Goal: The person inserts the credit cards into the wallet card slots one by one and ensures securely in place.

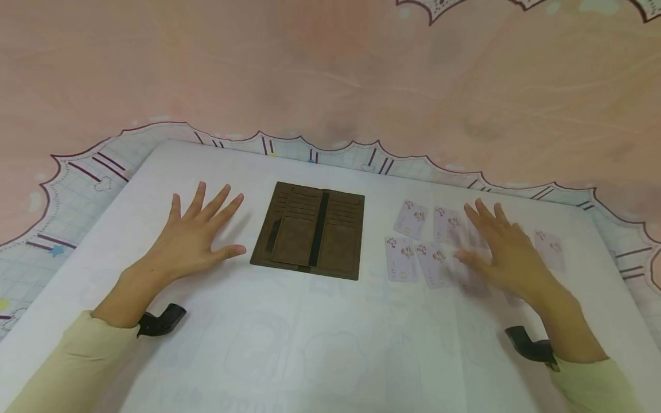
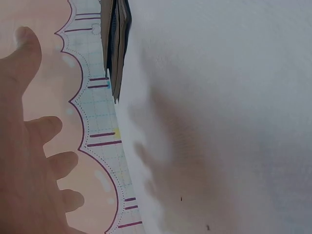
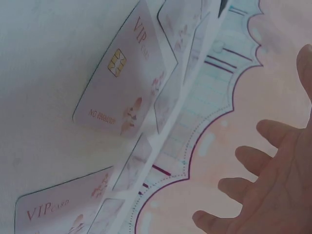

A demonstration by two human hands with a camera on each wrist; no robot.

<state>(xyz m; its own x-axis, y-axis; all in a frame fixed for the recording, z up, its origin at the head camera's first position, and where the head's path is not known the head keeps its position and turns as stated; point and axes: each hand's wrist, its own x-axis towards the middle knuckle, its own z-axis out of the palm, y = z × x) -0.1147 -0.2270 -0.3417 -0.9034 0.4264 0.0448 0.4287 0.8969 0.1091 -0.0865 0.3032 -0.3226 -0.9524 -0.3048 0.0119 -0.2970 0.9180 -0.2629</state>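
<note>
An opened brown wallet lies flat on the white table, its card slots facing up and a dark strip running down its middle. My left hand is spread just left of it, holding nothing, with the thumb pointing at the wallet's edge. In the left wrist view the wallet shows edge-on at the top. Several pale VIP cards lie on the right of the table. Over them my right hand hovers with fingers spread, hiding some. A card with a gold chip shows close in the right wrist view.
The white tabletop spans the space before me. Behind it hangs a pinkish-orange cloth with a scalloped, striped border. Black curved pieces sit at my left wrist and right wrist.
</note>
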